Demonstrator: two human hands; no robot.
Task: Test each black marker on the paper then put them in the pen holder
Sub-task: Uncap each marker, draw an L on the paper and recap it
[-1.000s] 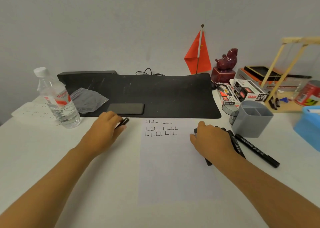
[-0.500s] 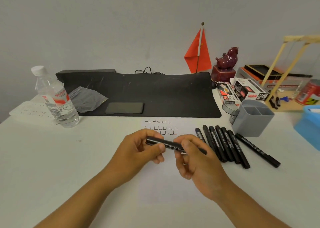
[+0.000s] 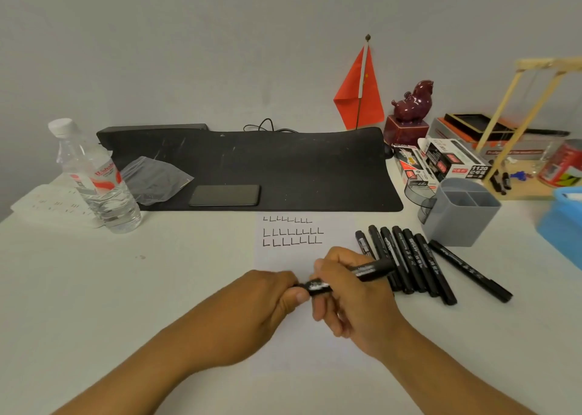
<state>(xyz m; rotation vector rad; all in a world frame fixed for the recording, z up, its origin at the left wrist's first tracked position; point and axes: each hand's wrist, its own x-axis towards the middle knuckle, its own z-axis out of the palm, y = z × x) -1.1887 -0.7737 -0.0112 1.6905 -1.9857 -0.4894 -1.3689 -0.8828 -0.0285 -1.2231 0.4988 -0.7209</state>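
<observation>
Over the paper, held marker: a black marker (image 3: 352, 275) is gripped at both ends above the lower part of the sheet, tilted up to the right; its middle is covered by fingers.
Left hand: the left hand (image 3: 267, 301) is curled round the marker's left end, which is hidden inside the grip, so cap or tip cannot be told.
Right hand: the right hand (image 3: 349, 295) is wrapped round the barrel, only the printed right end being seen past the knuckles.
Paper: a white sheet (image 3: 293, 257) is laid flat on the table (image 3: 126, 304); three rows of black L-shaped marks are seen at its top, and its lower edge is lost under the forearms.
Marker row: six markers (image 3: 419, 263) are laid side by side just right of the sheet, their near ends partly blocked by the right hand; a seventh marker (image 3: 469, 269) lies apart, angled.
Pen holder: a grey holder (image 3: 461, 213) stands upright beyond the row, its compartments being seen only in part.
Right edge: a blue box (image 3: 563, 222) is cut off by the frame.
</observation>
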